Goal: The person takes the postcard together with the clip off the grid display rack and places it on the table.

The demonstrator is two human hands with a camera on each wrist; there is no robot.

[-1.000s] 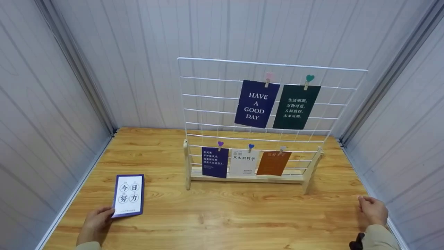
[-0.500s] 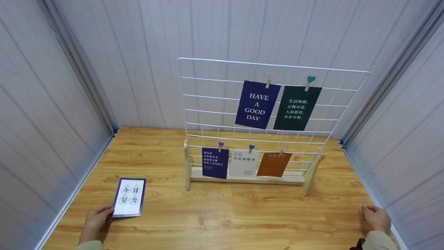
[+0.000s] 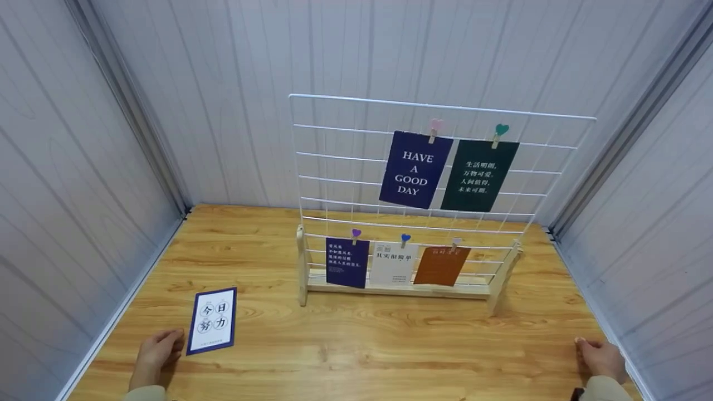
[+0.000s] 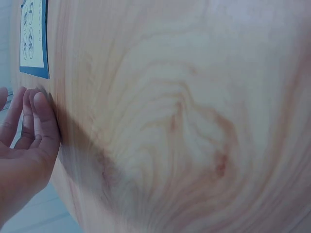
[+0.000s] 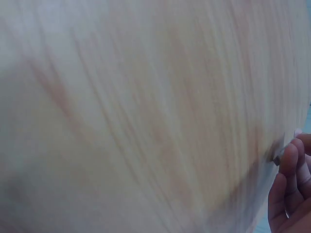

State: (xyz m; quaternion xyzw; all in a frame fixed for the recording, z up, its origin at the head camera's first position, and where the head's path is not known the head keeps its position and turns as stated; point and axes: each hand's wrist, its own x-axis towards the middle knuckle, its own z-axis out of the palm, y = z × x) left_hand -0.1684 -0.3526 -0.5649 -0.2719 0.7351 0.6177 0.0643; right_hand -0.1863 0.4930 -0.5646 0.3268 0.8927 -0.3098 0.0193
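A white card with a dark blue border and printed characters (image 3: 212, 321) lies on the wooden tabletop at the left. Just beside its lower left edge is my left hand (image 3: 157, 353), fingers loosely bent and apart from the card. The left wrist view shows that hand (image 4: 31, 138) holding nothing, below the card (image 4: 33, 41). At the far right, my right hand (image 3: 601, 358) is low over the table with thumb and fingers together. In the right wrist view, a small clip-like piece (image 5: 277, 159) sticks out from the fingertips; the rest of it is hidden.
A white wire grid rack (image 3: 356, 99) on a wooden base (image 3: 401, 289) stands at mid-table. Several cards hang on it from heart-topped clips, including a HAVE A GOOD DAY card (image 3: 416, 170) and an orange card (image 3: 442, 266). Panelled walls enclose three sides.
My left hand has let go of the white card, which now lies slightly further right and flat on the table. The right hand has moved slightly toward the near edge.
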